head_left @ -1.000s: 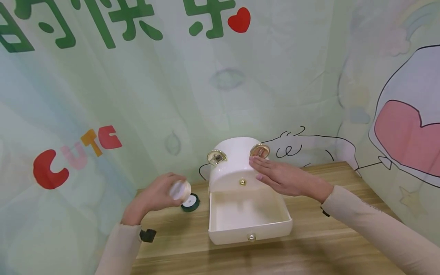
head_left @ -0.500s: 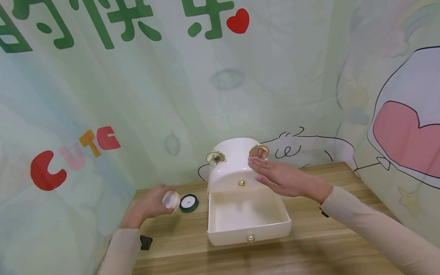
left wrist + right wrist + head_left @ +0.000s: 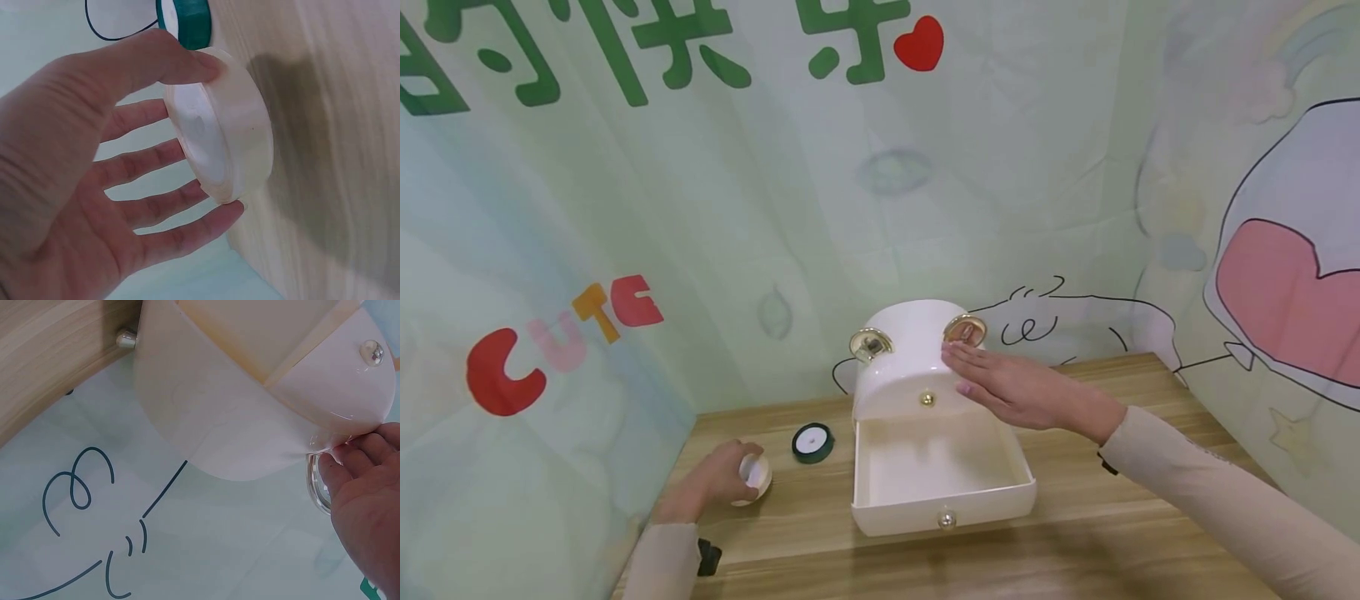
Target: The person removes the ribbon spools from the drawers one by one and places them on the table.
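Note:
In the head view my left hand (image 3: 715,482) grips a roll of cream ribbon (image 3: 250,134) low over the left side of the table, thumb on one edge and fingertips on the other. Whether the roll touches the wood I cannot tell. A roll of dark green ribbon (image 3: 812,442) lies flat between that hand and a white storage box (image 3: 917,321) with round gold-rimmed ears. The box's lower drawer (image 3: 898,518) is pulled out, its inside bare. With fingers straight, my right hand (image 3: 1022,390) rests on the box's top beside the right ear (image 3: 966,330).
The wood-grain table (image 3: 790,550) ends at a printed cloth backdrop (image 3: 760,217) behind and at the sides. An upper drawer knob (image 3: 928,399) and a lower one (image 3: 947,519) stick out from the box front.
My left hand has carried the cream ribbon roll left and toward me, away from above the green one, which now shows whole. The right hand stays on the box.

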`<state>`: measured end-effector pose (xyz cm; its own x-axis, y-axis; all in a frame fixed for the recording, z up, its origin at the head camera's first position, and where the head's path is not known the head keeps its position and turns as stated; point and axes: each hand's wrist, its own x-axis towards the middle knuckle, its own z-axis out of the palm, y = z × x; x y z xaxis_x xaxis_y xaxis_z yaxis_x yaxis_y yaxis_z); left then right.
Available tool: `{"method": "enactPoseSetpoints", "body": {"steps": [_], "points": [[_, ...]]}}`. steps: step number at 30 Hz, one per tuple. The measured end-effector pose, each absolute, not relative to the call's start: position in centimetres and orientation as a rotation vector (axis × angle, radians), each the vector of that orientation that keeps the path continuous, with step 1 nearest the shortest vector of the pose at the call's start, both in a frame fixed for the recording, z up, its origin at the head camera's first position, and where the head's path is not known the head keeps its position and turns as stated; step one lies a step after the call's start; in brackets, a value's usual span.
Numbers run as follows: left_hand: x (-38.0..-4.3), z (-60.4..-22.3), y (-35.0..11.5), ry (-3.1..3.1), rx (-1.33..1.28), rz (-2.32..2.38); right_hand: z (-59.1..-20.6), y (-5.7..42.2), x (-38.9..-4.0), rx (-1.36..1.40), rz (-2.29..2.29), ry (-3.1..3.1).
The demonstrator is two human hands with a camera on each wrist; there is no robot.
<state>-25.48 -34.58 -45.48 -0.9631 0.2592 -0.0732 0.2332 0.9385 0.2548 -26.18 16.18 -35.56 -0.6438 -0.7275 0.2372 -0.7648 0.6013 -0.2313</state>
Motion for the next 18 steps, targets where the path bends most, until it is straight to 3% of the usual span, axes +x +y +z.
{"method": "enactPoseSetpoints", "body": {"steps": [18], "points": [[-23.5,-47.5,-34.9,2.935,0.257,0.425,-35.5,16.1,-26.1,1.26,0.475,-2.712]]}}
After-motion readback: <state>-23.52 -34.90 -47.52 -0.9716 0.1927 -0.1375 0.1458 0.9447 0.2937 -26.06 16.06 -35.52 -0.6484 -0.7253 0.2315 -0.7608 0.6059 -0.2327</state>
